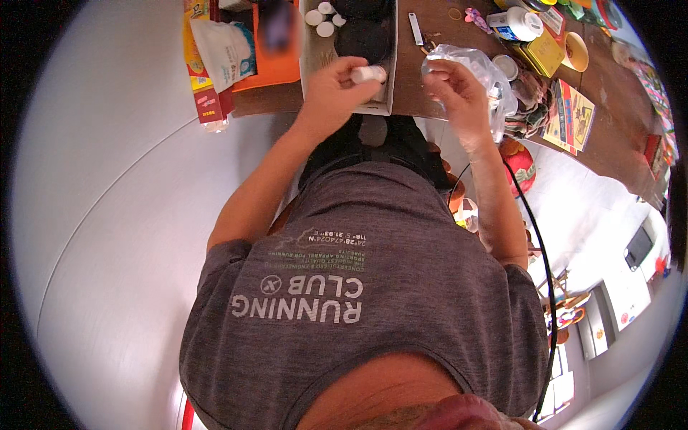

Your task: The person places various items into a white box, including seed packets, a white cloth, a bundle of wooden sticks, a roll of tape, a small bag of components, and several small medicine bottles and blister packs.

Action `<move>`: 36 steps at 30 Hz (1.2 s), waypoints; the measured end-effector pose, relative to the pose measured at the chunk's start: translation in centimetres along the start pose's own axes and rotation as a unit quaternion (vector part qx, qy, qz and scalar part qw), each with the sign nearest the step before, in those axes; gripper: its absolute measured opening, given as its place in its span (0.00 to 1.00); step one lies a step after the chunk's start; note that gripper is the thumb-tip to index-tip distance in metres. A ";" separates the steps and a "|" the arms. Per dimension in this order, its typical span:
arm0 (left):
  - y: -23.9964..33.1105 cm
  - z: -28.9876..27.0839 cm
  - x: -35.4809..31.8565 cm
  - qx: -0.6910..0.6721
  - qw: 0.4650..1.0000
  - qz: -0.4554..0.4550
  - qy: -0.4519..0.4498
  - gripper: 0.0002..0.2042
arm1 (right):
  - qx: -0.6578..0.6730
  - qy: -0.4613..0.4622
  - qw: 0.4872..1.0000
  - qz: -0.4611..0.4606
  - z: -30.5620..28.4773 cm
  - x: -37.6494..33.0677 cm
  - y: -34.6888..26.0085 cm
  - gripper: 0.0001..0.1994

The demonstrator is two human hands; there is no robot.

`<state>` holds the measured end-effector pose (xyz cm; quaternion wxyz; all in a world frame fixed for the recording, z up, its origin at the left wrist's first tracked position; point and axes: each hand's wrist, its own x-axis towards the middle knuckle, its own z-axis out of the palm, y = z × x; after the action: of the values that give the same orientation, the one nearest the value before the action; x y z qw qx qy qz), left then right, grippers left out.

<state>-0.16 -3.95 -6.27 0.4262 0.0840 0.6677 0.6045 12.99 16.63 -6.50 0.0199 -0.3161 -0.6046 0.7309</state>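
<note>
My left hand (331, 93) is closed around a small white cylinder (368, 74), its thumb and fingers at the sides. It hangs over the near end of an open pale cardboard box (311, 54). Inside that box lie several white round pieces (325, 29) and large black round things (362, 41). To the right, my right hand (459, 93) has its fingers curled with the tips close together, in front of a clear plastic bag (494, 82). What those fingertips hold, if anything, is too small to make out.
Left of the box stand an orange box (269, 72) and a white pouch (223, 54). On the brown table (609, 93) to the right are a white bottle (527, 25), a yellow tin (541, 54), a cup (575, 51) and a printed card (570, 118). A black cable (541, 244) hangs beside my right arm.
</note>
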 end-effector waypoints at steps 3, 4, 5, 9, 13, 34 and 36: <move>0.0 1.7 0.0 0.180 0.981 0.073 -0.003 0.21 | 0.017 -0.062 0.998 -0.020 2.3 -0.4 -0.6 0.17; 0.6 2.0 -0.3 0.240 0.966 0.091 -0.007 0.21 | 0.031 -0.081 0.996 -0.019 3.1 -0.7 -0.8 0.18; 2.4 2.3 -0.4 0.300 0.947 0.111 -0.007 0.21 | -0.033 -0.082 0.995 -0.047 3.7 -0.6 -1.2 0.19; 3.5 2.6 -0.2 0.376 0.900 0.217 -0.036 0.21 | -0.009 -0.086 0.996 -0.024 3.4 -0.1 -1.5 0.19; 3.9 3.2 -0.5 0.340 0.909 0.238 -0.022 0.23 | 0.014 -0.090 0.996 -0.014 2.9 -0.3 -2.0 0.16; 2.5 2.6 -1.2 0.298 0.940 0.160 -0.052 0.33 | -0.101 -0.131 0.975 -0.145 1.9 -1.9 -3.6 0.12; 3.1 2.8 -1.6 0.312 0.937 0.146 -0.055 0.33 | -0.191 -0.119 0.973 -0.041 1.8 -2.0 -4.6 0.13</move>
<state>1.43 -2.09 -2.52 0.3211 0.3426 0.7788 0.4159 12.08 15.45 -1.38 -0.0829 -0.2001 -0.7437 0.6325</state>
